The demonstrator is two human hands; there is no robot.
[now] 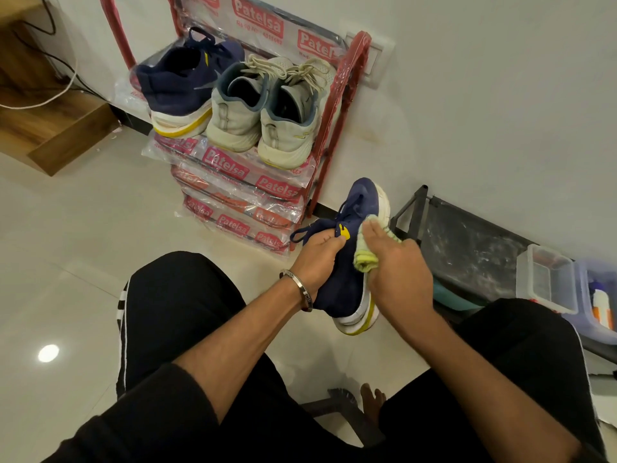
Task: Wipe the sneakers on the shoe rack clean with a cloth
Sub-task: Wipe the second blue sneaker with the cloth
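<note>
A navy sneaker (354, 208) with a white and yellow sole is held in the air above my knees, toe pointing away. My left hand (319, 259) grips its upper from the left. My right hand (397, 272) presses a pale green cloth (365, 260) against the sneaker's right side by the sole. On the top shelf of the red shoe rack (337, 105) stand the matching navy sneaker (177, 85) and a pair of off-white sneakers (263, 108), heels toward me.
The rack's lower shelves are wrapped in printed plastic (240, 198). A low dark metal stand (467, 242) lies along the wall at right, with clear plastic boxes (547, 282) beside it. Wooden furniture (40, 121) with cables is at left. My knees fill the foreground.
</note>
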